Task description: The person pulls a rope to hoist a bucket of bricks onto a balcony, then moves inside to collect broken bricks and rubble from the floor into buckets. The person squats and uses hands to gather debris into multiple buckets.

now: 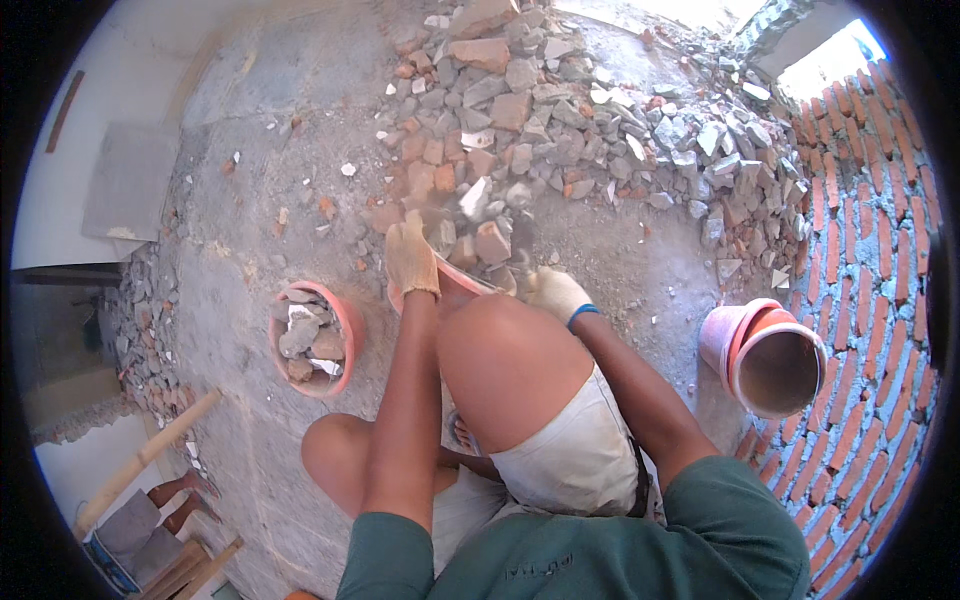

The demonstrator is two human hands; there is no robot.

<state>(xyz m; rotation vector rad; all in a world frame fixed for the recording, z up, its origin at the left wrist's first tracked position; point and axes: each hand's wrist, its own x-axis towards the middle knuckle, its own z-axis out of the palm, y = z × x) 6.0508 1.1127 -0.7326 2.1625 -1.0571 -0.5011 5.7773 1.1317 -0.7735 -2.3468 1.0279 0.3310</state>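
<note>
A pink bucket (458, 284) stands partly hidden behind my raised knee, against the rubble pile (500, 130). Broken stone and brick chunks show at its mouth. My left hand (412, 262), in a tan work glove, is closed at the bucket's left rim. To the right of the bucket my right hand (556, 294), in a pale glove, is curled in close to the rim. A dark blur lies just beyond its fingers, and I cannot make out what they hold.
On the left stands a pink bucket (352, 345) full of rubble. Stacked buckets (740, 340) lie tipped beside the brick wall (850, 380) at right. A wooden pole (150, 462) and another person's legs (185, 500) are at lower left.
</note>
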